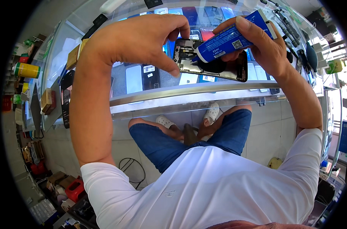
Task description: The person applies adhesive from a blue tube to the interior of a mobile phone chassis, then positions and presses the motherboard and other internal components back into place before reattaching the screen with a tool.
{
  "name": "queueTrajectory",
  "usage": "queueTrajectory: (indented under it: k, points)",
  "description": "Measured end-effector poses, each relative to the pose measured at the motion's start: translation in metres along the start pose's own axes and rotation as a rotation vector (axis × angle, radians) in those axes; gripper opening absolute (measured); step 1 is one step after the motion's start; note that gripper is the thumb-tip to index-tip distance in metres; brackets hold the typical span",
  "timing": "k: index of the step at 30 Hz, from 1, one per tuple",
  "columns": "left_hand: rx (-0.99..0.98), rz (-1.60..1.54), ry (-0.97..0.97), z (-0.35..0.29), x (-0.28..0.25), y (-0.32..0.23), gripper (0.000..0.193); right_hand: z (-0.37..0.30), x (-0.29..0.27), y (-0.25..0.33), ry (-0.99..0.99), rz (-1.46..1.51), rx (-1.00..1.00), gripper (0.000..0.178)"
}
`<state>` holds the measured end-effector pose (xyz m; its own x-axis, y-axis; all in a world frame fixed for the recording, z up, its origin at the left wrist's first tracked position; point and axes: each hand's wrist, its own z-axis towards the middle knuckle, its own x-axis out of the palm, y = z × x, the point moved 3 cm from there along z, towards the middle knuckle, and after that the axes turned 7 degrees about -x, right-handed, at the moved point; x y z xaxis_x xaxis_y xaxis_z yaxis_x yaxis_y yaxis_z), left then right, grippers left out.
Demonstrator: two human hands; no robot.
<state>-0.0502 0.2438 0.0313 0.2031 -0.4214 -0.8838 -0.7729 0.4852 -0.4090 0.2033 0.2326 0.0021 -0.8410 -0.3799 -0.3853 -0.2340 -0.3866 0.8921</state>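
Observation:
An opened phone point(229, 71) with its inner parts bare is held over the glass counter. My left hand point(139, 40) grips its left end, thumb on the near edge and fingers at the far edge. My right hand point(263, 47) is closed round a blue squeeze tube point(227, 42), tilted with its narrow dark nozzle point(195, 59) pointing down to the left. The tip is at the phone's inner face, near the round black patch; I cannot tell whether it touches. The tube covers part of the phone's far edge.
Several phones, such as a white one point(134, 79), lie under the counter's glass. A metal rail point(196, 90) runs along its near edge. Small boxes point(48, 101) and a yellow can point(27, 70) are at left; a dark rubber blower point(311, 57) lies at right.

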Motion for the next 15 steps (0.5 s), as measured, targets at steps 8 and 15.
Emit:
queueTrajectory:
  k: [8,15]
  points:
    - [0.017,-0.016,-0.009,0.0008,0.0011,0.0013,0.074,-0.0012,0.0032,-0.0042,0.012,0.014,-0.04,0.064]
    - [0.002,-0.007,-0.001,0.0013,0.0022,0.0022,0.073,0.0012,0.0042,0.0029,0.053,-0.068,-0.027,0.072]
